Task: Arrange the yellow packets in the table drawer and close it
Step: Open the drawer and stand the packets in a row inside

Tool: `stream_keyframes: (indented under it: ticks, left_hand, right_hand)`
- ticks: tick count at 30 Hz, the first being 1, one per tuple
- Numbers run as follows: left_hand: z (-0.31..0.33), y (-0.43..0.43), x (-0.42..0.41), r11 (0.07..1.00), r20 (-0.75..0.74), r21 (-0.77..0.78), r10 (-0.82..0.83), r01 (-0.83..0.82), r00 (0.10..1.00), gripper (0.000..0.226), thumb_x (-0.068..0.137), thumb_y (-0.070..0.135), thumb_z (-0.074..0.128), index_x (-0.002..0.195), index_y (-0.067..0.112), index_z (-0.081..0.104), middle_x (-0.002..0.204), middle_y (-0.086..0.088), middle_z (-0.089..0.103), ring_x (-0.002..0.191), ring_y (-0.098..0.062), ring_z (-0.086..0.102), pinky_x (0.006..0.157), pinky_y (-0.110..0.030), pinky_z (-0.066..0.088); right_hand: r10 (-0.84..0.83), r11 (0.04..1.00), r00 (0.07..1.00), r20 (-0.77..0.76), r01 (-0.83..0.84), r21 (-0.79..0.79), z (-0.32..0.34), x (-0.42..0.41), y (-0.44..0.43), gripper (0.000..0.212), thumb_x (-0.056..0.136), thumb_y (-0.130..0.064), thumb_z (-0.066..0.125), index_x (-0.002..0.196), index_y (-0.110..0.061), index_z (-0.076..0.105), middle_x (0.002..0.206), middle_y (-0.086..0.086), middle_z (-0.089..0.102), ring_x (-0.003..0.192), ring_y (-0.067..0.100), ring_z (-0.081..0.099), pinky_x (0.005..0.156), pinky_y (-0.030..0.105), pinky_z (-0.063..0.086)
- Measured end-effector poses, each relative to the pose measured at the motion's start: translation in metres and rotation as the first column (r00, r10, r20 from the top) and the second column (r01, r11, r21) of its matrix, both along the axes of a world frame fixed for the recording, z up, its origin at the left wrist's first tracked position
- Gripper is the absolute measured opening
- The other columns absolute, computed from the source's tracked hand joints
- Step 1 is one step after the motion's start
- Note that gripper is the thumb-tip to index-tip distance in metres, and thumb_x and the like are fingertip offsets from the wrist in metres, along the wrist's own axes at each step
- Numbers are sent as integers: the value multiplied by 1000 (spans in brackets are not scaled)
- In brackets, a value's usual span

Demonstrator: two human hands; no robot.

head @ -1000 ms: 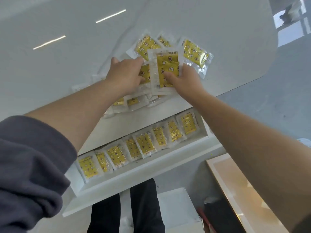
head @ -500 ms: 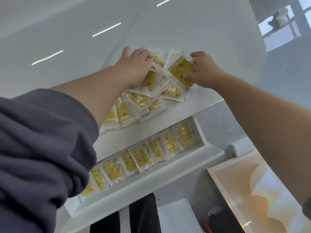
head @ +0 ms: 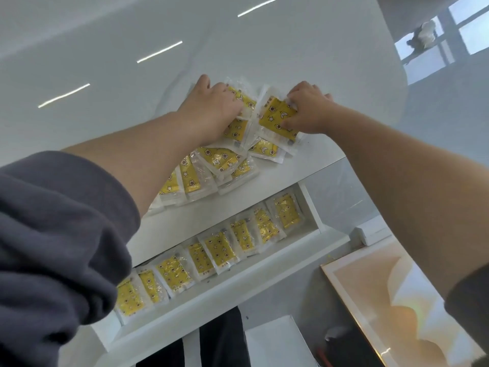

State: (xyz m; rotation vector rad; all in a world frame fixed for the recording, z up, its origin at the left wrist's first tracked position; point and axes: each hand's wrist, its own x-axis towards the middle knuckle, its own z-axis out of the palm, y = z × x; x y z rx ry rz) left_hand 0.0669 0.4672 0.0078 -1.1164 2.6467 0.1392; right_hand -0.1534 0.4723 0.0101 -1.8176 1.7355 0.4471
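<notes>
A grey sleeve [head: 53, 234] fills the left foreground. Beyond it, the person's left hand [head: 209, 107] lies on a heap of yellow packets [head: 217, 160] near the edge of the white table [head: 105, 62]. Its fingers are curled and seem to grip the heap's top, though the knuckles hide the fingertips. Below the heap, the drawer [head: 238, 282] stands open with a row of packets [head: 219, 250] overlapping inside. At right, the right hand [head: 307, 109] pinches one packet [head: 277, 115] over the heap's far end.
</notes>
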Motion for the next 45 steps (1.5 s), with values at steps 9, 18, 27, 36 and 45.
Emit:
stream_keyframes:
  ticks: [9, 18, 27, 36, 45]
  left_hand:
    - [8, 23, 14, 955, -264, 71, 296, -288, 918, 20, 85, -2, 52, 95, 14, 53, 93, -6, 56, 88, -30, 52, 83, -39, 30]
    - [59, 122, 30, 638, -526, 573, 768, -515, 366, 23, 92, 21, 61, 95, 15, 39, 78, 4, 51, 65, -13, 50, 54, -30, 39]
    - [6, 254, 18, 188, -132, 868, 980, -460, 152, 21, 90, 27, 65, 106, 21, 52, 103, -1, 65, 93, -20, 62, 69, -32, 47]
    - [-89, 292, 10, -233, 192, 875, 972, -426, -138, 23, 89, 25, 67, 109, 16, 60, 107, -4, 66, 94, -24, 63, 83, -42, 53]
    - [-146, 288, -19, -374, 247, 853, 904, -365, -348, 53, 88, 27, 69, 135, 15, 50, 134, -6, 57, 112, -28, 58, 89, -39, 48]
  right_hand:
    - [-101, 977, 995, -2, 99, -187, 8, 14, 11, 16, 82, -15, 54, 73, -12, 41, 91, 5, 41, 82, 24, 43, 75, 35, 36]
    - [-537, 760, 734, 415, 635, -140, 67, 42, 123, 12, 93, -22, 56, 92, -12, 50, 86, 9, 60, 76, 31, 54, 63, 42, 47]
    - [-664, 696, 629, 403, 718, 25, 32, 56, 253, 16, 94, -15, 57, 107, -23, 52, 90, -13, 62, 75, -9, 56, 58, 6, 40]
    - [-689, 720, 684, 241, 684, 119, -40, 46, 263, 15, 97, -20, 53, 111, -15, 49, 94, -6, 58, 77, 0, 54, 54, 11, 38]
    - [-621, 784, 758, 198, 599, 165, -96, 17, 233, 18, 97, -21, 53, 113, -13, 48, 98, -2, 60, 77, 4, 56, 54, 16, 38]
